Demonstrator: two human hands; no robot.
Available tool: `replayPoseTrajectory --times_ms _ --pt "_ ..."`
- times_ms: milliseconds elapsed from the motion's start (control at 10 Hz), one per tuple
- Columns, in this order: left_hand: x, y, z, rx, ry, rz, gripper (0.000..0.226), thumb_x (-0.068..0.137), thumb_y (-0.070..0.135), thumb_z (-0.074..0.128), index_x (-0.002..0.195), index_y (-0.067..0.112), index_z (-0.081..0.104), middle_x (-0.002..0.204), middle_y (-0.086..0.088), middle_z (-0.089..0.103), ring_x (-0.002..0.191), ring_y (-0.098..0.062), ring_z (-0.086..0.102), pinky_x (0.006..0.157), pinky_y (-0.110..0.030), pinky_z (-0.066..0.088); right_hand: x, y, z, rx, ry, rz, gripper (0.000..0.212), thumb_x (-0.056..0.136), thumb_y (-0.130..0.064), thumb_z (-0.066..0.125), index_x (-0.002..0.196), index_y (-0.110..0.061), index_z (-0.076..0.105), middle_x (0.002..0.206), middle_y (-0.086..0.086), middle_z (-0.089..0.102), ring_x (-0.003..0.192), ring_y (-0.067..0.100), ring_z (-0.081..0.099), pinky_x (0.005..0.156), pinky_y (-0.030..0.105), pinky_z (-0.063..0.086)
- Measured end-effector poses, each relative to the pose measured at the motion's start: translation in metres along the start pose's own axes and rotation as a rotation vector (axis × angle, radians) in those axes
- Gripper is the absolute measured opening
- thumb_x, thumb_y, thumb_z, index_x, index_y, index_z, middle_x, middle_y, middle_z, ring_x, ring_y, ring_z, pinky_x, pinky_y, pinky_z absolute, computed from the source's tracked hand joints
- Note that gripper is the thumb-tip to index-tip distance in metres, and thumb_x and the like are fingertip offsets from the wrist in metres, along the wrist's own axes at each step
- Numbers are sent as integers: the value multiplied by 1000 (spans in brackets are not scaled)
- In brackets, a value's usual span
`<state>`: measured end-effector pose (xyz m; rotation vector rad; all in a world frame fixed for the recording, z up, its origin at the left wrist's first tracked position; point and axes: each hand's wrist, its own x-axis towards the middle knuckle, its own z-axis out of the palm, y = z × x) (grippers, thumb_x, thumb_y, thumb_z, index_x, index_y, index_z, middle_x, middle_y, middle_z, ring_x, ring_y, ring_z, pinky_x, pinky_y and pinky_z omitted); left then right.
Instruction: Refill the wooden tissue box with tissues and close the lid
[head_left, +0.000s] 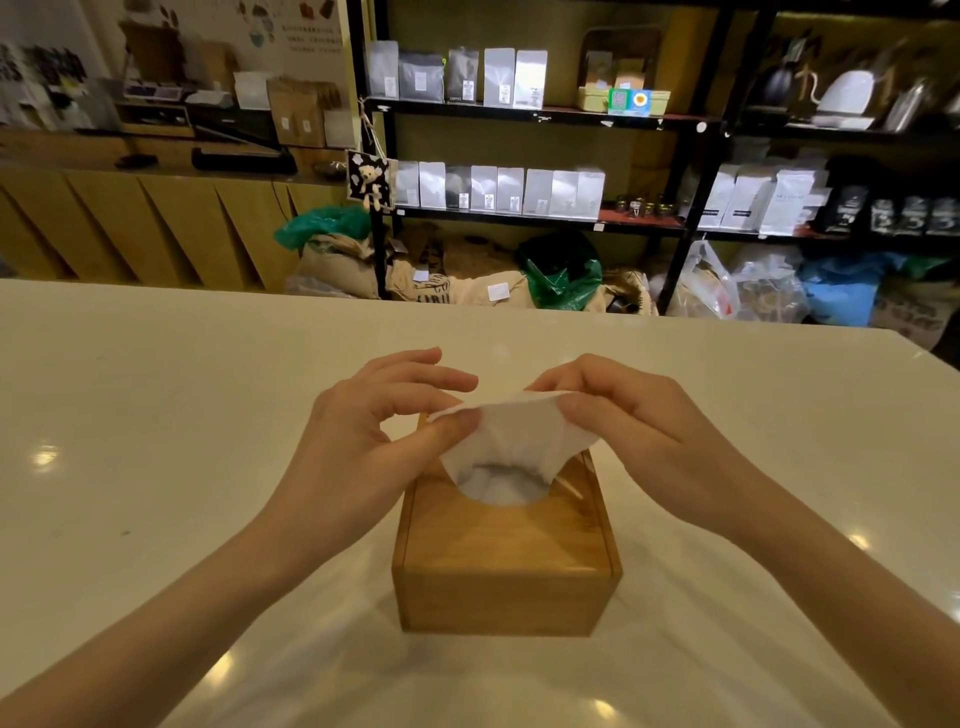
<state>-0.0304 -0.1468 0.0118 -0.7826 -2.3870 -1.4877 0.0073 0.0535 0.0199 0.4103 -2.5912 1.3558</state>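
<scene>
A square wooden tissue box (506, 587) stands on the white table (156, 415) in front of me, its lid lying flat on top. A white tissue (514, 436) rises out of the round hole in the lid. My left hand (374, 431) pinches the tissue's left edge between thumb and forefinger. My right hand (639, 421) pinches its right edge, and the tissue is stretched between both hands above the box. The box's far edge is hidden behind the tissue and my hands.
Beyond the table's far edge stand black shelves (530, 111) with rows of white and grey pouches. Burlap sacks and plastic bags (561, 280) lie on the floor below. A wooden counter (156, 228) runs along the left.
</scene>
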Motion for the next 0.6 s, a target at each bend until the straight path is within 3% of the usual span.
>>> replayPoseTrajectory --times_ms 100,200,300,400,500,600 --pt "0 1 0 -28 -5 -30 26 63 50 55 74 34 72 89 41 63 102 20 48 82 -7 36 -4 2 3 -25 -12 -22 24 87 -37 36 78 -21 52 77 -1 59 73 18 53 63 31 43" --pt "2 -1 0 -108 -16 -104 21 64 46 57 74 35 72 83 41 63 99 22 48 82 -11 35 -4 4 3 -37 -6 -39 26 88 -38 36 78 -19 50 73 6 53 67 21 49 57 29 39" --pt "7 1 -3 -98 -35 -129 25 64 50 56 79 38 71 88 38 65 100 23 47 82 -11 33 -1 1 -3 -47 -36 -29 24 86 -40 39 82 -21 53 78 -2 58 69 9 53 61 19 41" --pt "18 10 -12 -31 -144 -116 28 63 63 61 86 47 66 96 40 61 97 28 43 81 -12 31 1 -9 -15 -71 -39 -32 21 83 -43 44 93 -30 57 93 -17 64 94 -2 57 77 14 46" --pt "38 27 -28 -36 -218 -94 32 68 58 50 97 49 61 99 37 60 94 27 45 78 -11 31 4 -29 -37 -94 34 -112 28 83 -41 47 110 -35 54 106 -19 64 106 -4 55 92 24 44" --pt "64 54 -45 -64 -214 -73 33 74 56 48 100 44 64 103 28 64 100 10 54 90 -23 39 -7 -60 -65 -92 146 -273 39 79 -41 53 118 -36 51 113 -18 63 113 2 54 96 28 44"
